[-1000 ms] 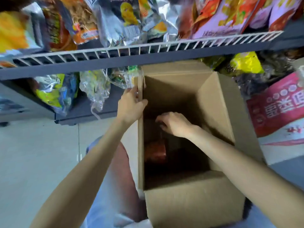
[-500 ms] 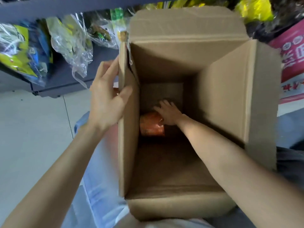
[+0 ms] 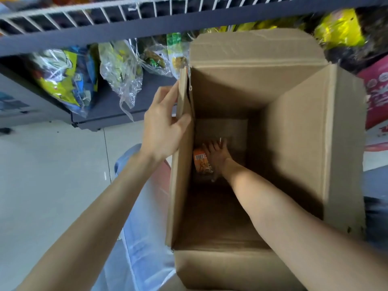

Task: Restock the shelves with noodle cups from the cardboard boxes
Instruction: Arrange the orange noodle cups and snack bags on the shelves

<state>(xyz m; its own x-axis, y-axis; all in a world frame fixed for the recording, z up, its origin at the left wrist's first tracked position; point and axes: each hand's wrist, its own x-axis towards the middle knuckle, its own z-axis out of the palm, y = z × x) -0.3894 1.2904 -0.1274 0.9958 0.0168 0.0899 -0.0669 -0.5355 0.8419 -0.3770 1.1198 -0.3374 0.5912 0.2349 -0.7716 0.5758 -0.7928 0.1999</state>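
A tall open cardboard box [image 3: 298,148] stands in front of me below the shelf. Deep inside, at its bottom left, lies an orange noodle cup [image 3: 200,162] with a barcode facing up. My right hand [image 3: 218,154] reaches down to the box floor and grips the cup from its right side; its thumb is hidden. My left hand [image 3: 165,127] holds the box's upright left flap [image 3: 182,185], fingers outside and thumb on the inner edge.
A grey shelf [image 3: 117,110] with bagged snacks [image 3: 69,80] runs behind the box, under a white wire rack [image 3: 84,15]. Yellow packs [image 3: 340,30] and a pink carton [image 3: 375,91] sit at the right. Pale tiled floor [image 3: 52,175] lies to the left.
My view has tilted down over the box. My right hand has gone deeper, from the box's middle to the cup on the bottom. The cup now shows its barcode side.
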